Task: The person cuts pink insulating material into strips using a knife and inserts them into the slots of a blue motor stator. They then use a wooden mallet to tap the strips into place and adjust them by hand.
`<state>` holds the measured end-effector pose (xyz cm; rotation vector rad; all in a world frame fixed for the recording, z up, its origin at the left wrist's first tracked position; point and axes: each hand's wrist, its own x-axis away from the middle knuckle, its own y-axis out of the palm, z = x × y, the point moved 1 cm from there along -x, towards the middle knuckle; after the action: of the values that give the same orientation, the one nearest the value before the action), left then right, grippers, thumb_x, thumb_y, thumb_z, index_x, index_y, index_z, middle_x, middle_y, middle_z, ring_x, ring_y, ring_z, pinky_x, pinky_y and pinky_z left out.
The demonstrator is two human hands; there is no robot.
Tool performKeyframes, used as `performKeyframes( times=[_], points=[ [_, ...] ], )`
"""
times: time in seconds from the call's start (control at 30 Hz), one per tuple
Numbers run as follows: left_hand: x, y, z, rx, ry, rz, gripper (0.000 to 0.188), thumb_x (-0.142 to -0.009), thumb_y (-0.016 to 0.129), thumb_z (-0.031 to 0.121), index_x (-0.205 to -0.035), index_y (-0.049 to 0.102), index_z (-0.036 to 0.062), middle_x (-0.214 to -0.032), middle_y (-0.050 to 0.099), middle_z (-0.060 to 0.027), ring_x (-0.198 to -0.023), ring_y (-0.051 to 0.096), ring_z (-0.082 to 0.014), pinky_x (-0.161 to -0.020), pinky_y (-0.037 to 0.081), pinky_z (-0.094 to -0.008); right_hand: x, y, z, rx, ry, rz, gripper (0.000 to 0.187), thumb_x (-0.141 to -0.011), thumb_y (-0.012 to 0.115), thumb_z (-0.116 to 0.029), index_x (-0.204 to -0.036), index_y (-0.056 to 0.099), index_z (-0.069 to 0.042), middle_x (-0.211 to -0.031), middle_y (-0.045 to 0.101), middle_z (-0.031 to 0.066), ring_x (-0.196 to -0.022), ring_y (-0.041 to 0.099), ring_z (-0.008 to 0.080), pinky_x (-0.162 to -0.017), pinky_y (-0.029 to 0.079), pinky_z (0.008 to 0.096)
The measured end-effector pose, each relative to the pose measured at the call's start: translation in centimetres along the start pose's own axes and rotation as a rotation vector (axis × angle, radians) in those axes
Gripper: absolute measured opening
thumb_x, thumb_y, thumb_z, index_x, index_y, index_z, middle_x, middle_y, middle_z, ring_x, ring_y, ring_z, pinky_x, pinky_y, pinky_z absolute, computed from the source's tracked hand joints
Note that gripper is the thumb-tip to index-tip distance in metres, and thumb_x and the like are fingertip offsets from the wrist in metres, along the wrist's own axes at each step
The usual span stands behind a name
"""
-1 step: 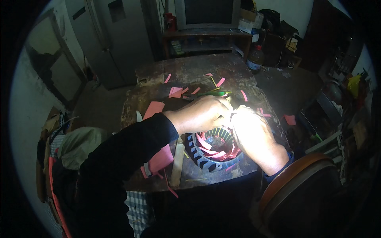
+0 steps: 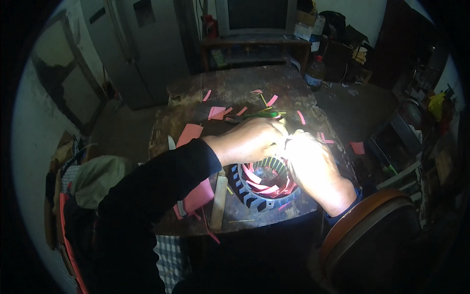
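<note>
A motor stator [image 2: 248, 200] with a dark finned outer wall stands on the wooden table. Pink paper strips [image 2: 267, 189] lie curled inside its ring, and yellowish liners [image 2: 277, 163] line the inner slots. Over the far rim, my left hand [image 2: 257, 138] is closed, its fingers bent toward the right. My right hand [image 2: 313, 159] leans over the right side of the rim with its fingers pinched, close against the left fingertips. Glare and the hands themselves hide whatever is between the fingers. Just beyond my left hand lies a green-handled tool [image 2: 267, 115].
Pink scraps [image 2: 217, 113] and yellow slivers are scattered over the table [image 2: 235, 83]. A pink sheet [image 2: 198, 196] and a wooden stick [image 2: 219, 203] lie left of the stator. Near the right forearm is a round brown-rimmed object [image 2: 362, 210]. A television [image 2: 257, 14] stands at the back.
</note>
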<state>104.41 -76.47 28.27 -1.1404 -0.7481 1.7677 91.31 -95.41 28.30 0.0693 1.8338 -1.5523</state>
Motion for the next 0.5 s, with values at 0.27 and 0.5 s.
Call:
performKeyframes(
  times=[0.27, 0.5],
  points=[
    [0.4, 0.3, 1.2, -0.029, -0.044, 0.053, 0.014, -0.106, 0.077, 0.012, -0.107, 0.079, -0.0014, -0.118, 0.081, -0.0164, -0.108, 0.079, -0.0351, -0.098, 0.062, -0.0438, 0.2, -1.7, 0.0, -0.111, 0.028, -0.047, 0.019, -0.098, 0.076, -0.003, -0.115, 0.085, -0.003, -0.115, 0.081, 0.0191, -0.108, 0.079, 0.0351, -0.099, 0.063, 0.0432],
    [1.9, -1.6, 1.8, 0.066, -0.273, 0.143, 0.017, -0.101, 0.083, 0.012, -0.101, 0.076, -0.003, -0.115, 0.081, -0.0165, -0.109, 0.08, -0.032, -0.097, 0.062, -0.0418, -0.9, -1.7, 1.7, -0.232, 0.046, 0.134, 0.016, -0.102, 0.074, -0.014, -0.115, 0.082, -0.008, -0.118, 0.077, 0.0176, -0.097, 0.08, 0.0374, -0.085, 0.066, 0.0451]
  ],
)
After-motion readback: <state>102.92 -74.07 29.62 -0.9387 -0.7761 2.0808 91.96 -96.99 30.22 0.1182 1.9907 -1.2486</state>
